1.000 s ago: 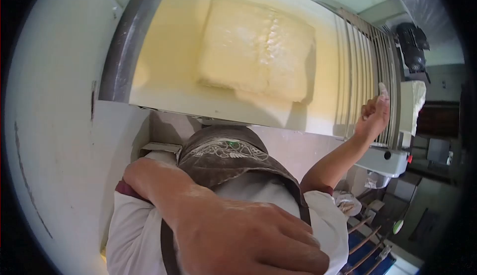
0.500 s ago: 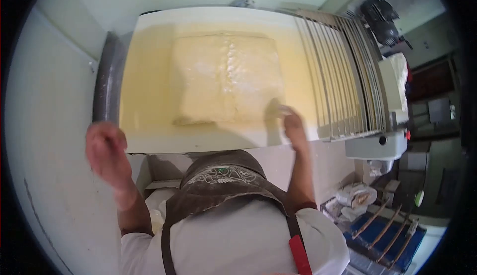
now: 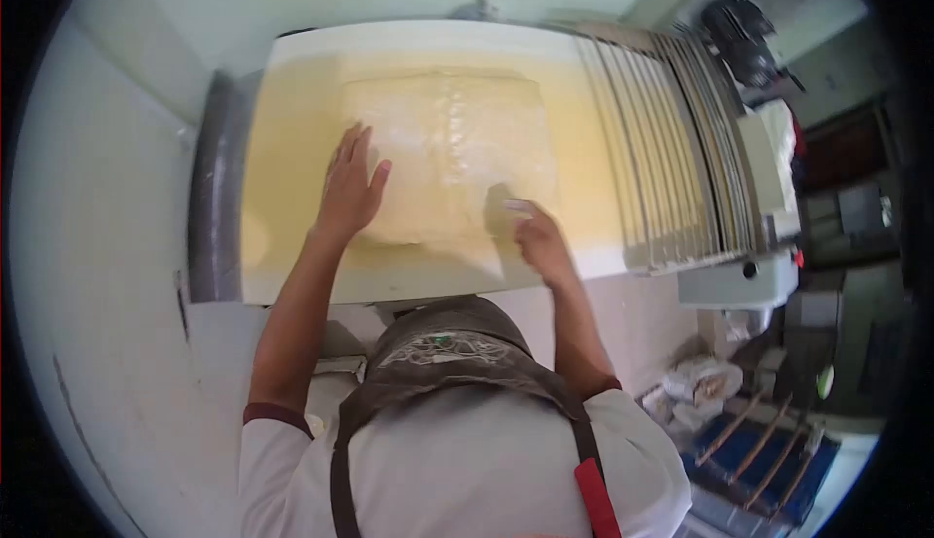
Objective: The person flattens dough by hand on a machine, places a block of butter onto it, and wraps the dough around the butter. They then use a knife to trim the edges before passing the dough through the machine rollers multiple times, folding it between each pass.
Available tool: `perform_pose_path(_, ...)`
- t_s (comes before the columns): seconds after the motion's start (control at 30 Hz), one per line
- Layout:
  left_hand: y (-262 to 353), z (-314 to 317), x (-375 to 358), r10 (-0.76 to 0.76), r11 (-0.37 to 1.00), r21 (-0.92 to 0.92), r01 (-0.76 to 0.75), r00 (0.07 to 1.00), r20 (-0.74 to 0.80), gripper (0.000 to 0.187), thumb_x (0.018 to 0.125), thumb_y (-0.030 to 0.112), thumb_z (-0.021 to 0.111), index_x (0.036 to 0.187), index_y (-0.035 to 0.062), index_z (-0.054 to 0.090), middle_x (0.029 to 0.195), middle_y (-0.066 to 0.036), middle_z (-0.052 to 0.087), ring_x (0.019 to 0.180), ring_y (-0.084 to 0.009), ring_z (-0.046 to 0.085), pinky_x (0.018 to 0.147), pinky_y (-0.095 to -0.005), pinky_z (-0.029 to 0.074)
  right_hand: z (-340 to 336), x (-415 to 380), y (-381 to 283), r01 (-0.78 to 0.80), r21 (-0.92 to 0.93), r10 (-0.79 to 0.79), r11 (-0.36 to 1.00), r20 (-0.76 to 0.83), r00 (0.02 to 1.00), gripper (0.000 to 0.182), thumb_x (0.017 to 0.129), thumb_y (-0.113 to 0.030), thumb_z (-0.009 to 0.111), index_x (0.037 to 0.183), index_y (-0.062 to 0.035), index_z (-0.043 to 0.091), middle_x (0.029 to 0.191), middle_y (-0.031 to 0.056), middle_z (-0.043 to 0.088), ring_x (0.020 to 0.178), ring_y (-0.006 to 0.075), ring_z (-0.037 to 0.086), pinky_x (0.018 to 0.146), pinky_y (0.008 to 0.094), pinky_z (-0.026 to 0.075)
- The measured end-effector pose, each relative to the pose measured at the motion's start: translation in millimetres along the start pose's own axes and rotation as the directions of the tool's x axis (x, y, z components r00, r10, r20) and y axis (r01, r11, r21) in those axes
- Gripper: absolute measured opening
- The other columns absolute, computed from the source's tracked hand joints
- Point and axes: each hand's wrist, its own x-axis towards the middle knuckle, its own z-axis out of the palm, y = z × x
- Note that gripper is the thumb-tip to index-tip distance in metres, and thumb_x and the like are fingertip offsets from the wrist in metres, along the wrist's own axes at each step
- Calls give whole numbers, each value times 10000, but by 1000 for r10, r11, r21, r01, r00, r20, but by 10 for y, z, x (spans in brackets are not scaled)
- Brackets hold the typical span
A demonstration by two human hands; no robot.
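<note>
A large folded slab of pale dough [image 3: 409,149] with a bumpy seam down its middle lies on the cream-coloured work surface [image 3: 282,149]. My left hand [image 3: 353,183] rests at the slab's left edge, fingers stretched out and holding nothing. Over the slab's lower right part is my right hand [image 3: 541,241], its fingers curled around a small pale object [image 3: 519,205] too small to name. A shadow falls on the dough beside that object.
Right of the slab a metal wire guard [image 3: 662,149] stretches over the surface. A dark motor [image 3: 737,40] stands at the back right. A grey roller-like edge [image 3: 216,188] borders the left side. Blue crates [image 3: 769,470] lie at the lower right.
My left hand has moved right and forward from beyond the surface's left corner to the dough's left edge, fingers now extended. My right hand has shifted left over the dough.
</note>
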Motion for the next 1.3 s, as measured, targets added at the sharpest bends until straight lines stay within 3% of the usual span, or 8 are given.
perform_pose_path(0.1, -111, 526, -44, -44, 958, 288, 13, 994, 100, 611, 941, 304, 479, 1423, -16, 282, 1485, -206, 278, 1395, -332, 239, 1131, -446, 202, -1355, -561, 326, 41, 198, 80, 979, -569, 819, 224, 948, -202, 451, 1044, -76, 609, 705, -46, 458, 601, 75, 418, 530, 235, 348)
perform_pose_path(0.3, -35, 502, -14, -80, 935, 353, 29, 988, 131, 622, 956, 339, 427, 1445, -4, 250, 1497, -204, 260, 1406, -325, 217, 1138, -456, 178, -3206, -1501, 931, 274, -326, -208, 905, -900, -384, 372, 969, -310, 477, 1174, -8, 549, 1057, 98, 581, 969, 176, 551, 847, 304, 441)
perform_pose_path(0.5, -389, 311, 223, -216, 974, 92, 207, 971, 100, 590, 931, 291, 526, 1395, -22, 339, 1425, -216, 377, 1345, -323, 341, 1091, -407, 288, -2112, -192, 471, -207, 43, 202, 977, -471, 858, 430, 1008, -302, 371, 1154, 42, 583, 1123, 208, 623, 1114, 279, 570, 980, 384, 401)
perform_pose_path(0.63, -931, 337, 741, -665, 671, -281, 686, 725, 182, 532, 915, 315, 580, 1278, -59, 477, 1234, -186, 558, 1139, -251, 542, 962, -346, 419, -1751, 1010, 497, 332, -311, -443, 890, -428, 788, 404, 983, -291, 411, 1180, 21, 577, 1184, 195, 610, 1155, 311, 556, 983, 387, 405)
perform_pose_path(0.73, -1152, 419, 1096, -656, 344, -560, 753, 620, 430, 466, 875, 333, 645, 1131, -52, 586, 941, -94, 636, 785, -153, 593, 696, -290, 470, -996, 2208, 482, 100, -642, -307, 760, -219, 926, 707, 856, -455, 615, 1278, 93, 464, 1236, 275, 550, 1155, 377, 544, 948, 384, 442)
perform_pose_path(0.9, -1168, 487, 1408, -685, 70, -483, 873, 394, 612, 482, 808, 311, 734, 1097, -50, 600, 894, -80, 647, 713, -150, 615, 609, -281, 491, -1009, 2704, -56, -330, 209, 292, 920, 193, 937, 503, 863, -309, 672, 1164, 78, 556, 1081, 149, 639, 948, 194, 631, 799, 305, 515)
perform_pose_path(1.1, -790, 407, 1366, -605, 281, -665, 692, 666, 437, 549, 811, 225, 729, 1238, -36, 503, 1138, -141, 605, 1024, -218, 605, 828, -331, 522, -951, 2670, -16, -171, 338, 106, 926, 202, 974, 476, 863, -231, 656, 1210, 68, 525, 1109, 111, 633, 988, 203, 620, 883, 319, 479)
perform_pose_path(1.3, -847, 397, 1492, -609, 10, -558, 830, 447, 655, 570, 813, 154, 695, 1291, -31, 448, 1187, -151, 577, 1065, -244, 584, 871, -363, 507, -741, 2595, 424, -229, 880, -126, 415, 305, 944, 482, 946, -314, 538, 1304, -2, 455, 1230, 93, 574, 1131, 211, 534, 989, 364, 420)
